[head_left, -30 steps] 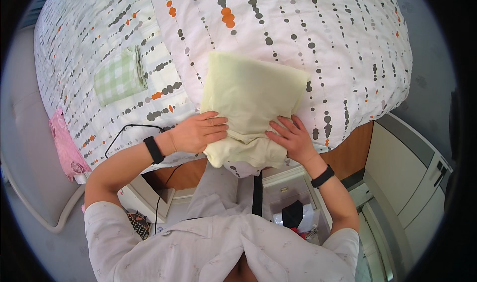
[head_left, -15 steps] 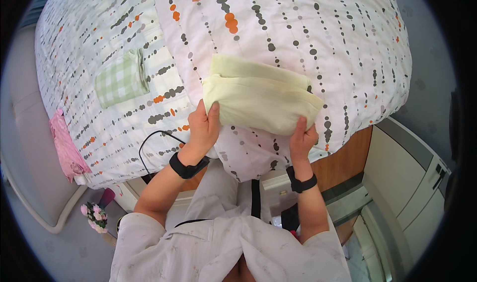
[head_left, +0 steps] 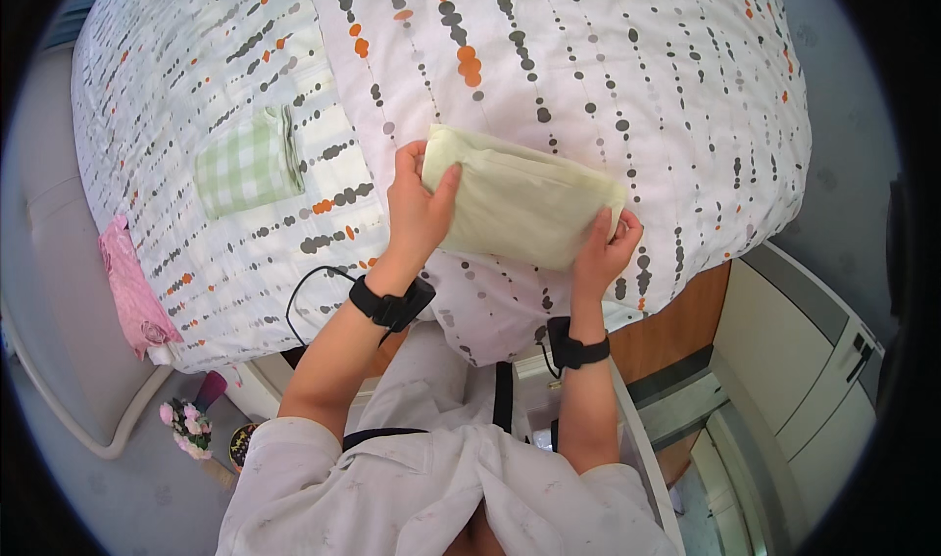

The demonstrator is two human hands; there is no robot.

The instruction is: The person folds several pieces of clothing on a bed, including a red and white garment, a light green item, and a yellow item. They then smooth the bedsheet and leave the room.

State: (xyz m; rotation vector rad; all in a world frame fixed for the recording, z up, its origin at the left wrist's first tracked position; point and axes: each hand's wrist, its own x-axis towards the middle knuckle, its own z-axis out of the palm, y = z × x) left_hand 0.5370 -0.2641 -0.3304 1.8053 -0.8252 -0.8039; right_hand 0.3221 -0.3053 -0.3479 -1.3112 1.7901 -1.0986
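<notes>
A folded pale yellow cloth (head_left: 515, 203) is held between my two hands over the bed's near edge, its layers stacked along the far side. My left hand (head_left: 420, 203) grips its left edge, thumb on top and fingers behind. At the right end, my right hand (head_left: 603, 252) pinches the corner with its thumb over the cloth. Off to the left, a green and white checked cloth (head_left: 247, 164) lies folded on the bed, touched by neither hand. Black bands are strapped on both wrists.
A dotted white quilt (head_left: 588, 76) covers the bed. Pink fabric (head_left: 135, 291) hangs at the left edge, near a padded headboard (head_left: 74, 193). A black cable (head_left: 290, 306) loops by my left forearm. Pink flowers (head_left: 186, 427) stand lower left; a pale cabinet (head_left: 784, 326) stands right.
My left hand has moved up along the cloth's left edge, and my right hand has risen slightly to its corner. The cloth looks flatter and its top layers are more closely aligned.
</notes>
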